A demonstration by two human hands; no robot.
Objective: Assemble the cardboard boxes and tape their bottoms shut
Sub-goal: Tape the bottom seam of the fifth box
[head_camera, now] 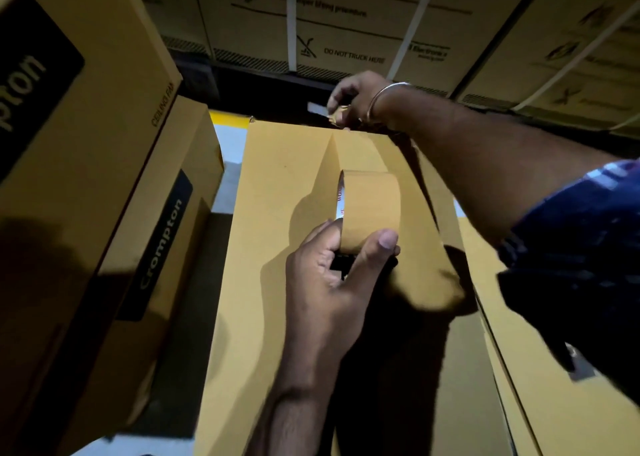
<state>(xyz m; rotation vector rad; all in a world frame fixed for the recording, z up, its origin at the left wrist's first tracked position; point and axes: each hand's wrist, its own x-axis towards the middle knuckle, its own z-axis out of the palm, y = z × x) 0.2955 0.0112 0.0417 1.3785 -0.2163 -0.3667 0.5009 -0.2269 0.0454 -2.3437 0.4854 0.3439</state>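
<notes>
A long plain cardboard box (277,185) lies in front of me, its closed flaps facing up. My left hand (332,275) grips a roll of brown tape (370,206) held upright over the middle of the box. A strip of tape (349,150) runs from the roll along the flap seam to the far edge. There my right hand (349,98), a metal bangle on its wrist, pinches the strip's crumpled free end at the box's far rim.
Printed Crompton boxes (79,164) stand stacked close on the left. Large strapped cartons (332,22) marked "DO NOT TRUCK HERE" form a wall behind. Another plain box (502,351) lies against the right side. Pale floor with a yellow line (228,116) shows between the boxes.
</notes>
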